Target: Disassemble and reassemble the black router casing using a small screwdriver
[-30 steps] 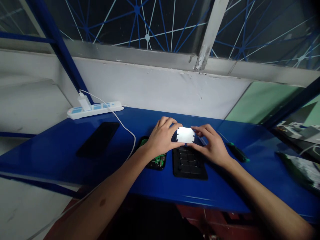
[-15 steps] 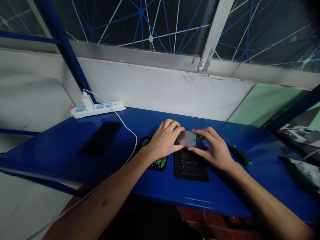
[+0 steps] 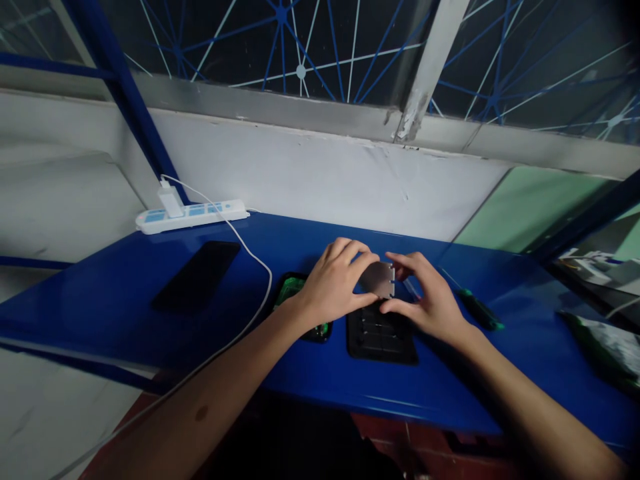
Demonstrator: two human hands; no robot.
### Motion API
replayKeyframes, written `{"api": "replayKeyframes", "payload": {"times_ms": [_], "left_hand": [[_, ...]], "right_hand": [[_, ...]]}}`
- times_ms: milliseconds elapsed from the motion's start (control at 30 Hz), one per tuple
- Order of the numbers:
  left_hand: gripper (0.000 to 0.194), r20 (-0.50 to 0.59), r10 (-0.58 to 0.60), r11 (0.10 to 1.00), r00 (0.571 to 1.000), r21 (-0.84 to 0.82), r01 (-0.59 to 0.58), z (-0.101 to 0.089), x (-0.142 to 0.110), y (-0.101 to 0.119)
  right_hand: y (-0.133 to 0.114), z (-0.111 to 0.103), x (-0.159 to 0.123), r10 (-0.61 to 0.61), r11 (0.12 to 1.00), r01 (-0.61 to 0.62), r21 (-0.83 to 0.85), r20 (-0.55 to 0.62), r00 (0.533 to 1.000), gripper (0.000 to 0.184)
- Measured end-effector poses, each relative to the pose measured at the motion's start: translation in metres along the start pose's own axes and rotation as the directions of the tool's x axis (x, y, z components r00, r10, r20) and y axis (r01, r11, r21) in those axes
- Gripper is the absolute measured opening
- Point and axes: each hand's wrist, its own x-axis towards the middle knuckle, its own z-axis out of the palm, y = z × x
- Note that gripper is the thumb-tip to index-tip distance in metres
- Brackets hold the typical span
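Note:
A thin grey metal plate (image 3: 379,279) with a notched right edge is raised and tilted above the table. My left hand (image 3: 335,280) pinches it between thumb and fingers. At the plate's right edge, my right hand (image 3: 434,293) has thumb and fingers spread apart and does not seem to grip it. Below the plate lies a flat black ribbed plastic cover (image 3: 383,340), its far part hidden. Partly under my left hand is a black casing holding a green circuit board (image 3: 291,288).
On the blue table (image 3: 320,373), a dark flat slab (image 3: 197,277) lies left of a white cable (image 3: 257,257). A white power strip (image 3: 200,215) with a plugged-in charger (image 3: 171,200) stands behind. A green-handled screwdriver (image 3: 480,309) and a plastic bag (image 3: 607,343) lie right.
The metal plate has tilted more upright, showing its notched edge. My right fingers and thumb have opened away from it, while my left hand keeps hold and has shifted slightly right.

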Motion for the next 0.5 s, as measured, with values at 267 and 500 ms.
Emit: {"api": "replayKeyframes", "payload": {"times_ms": [267, 500], "left_hand": [[0.06, -0.034, -0.083, 0.963, 0.996, -0.258, 0.072, -0.0001, -0.0003, 0.0054], [0.062, -0.038, -0.006, 0.938, 0.999, -0.345, -0.008, -0.0038, -0.0007, 0.0084]], "right_hand": [[-0.0006, 0.0059, 0.0006, 0.066, 0.997, -0.07, 0.045, 0.1, 0.993, 0.07], [-0.0053, 0.0072, -0.0025, -0.018, 0.997, 0.013, 0.07, 0.063, 0.998, 0.05]]}}
